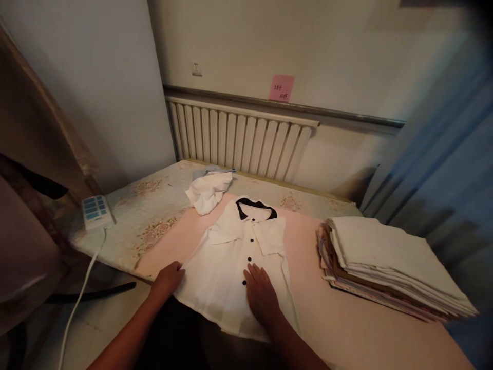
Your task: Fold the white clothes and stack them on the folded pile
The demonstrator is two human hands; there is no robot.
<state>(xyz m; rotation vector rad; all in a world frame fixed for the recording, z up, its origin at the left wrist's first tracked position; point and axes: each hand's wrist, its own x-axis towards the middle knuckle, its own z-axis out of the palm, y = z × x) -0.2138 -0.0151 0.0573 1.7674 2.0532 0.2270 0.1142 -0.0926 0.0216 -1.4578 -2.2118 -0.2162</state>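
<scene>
A white shirt (227, 262) with a black collar and black buttons lies front up on a pink cloth (308, 267), its lower hem reaching the near table edge. My left hand (168, 280) is closed at the shirt's left side edge near the hem, fingertips pinching the fabric. On the lower front, just right of the button line, my right hand (262, 295) rests flat with its fingers stretched out. The sleeves are folded inward over the upper front.
A stack of folded cloths (393, 252) sits at the right. Behind the shirt lies a crumpled white garment (210, 190) with a blue-grey piece. A power strip (96, 211) with a white cord is at the left table edge. A radiator (239, 136) and blue curtain (442, 169) border the table.
</scene>
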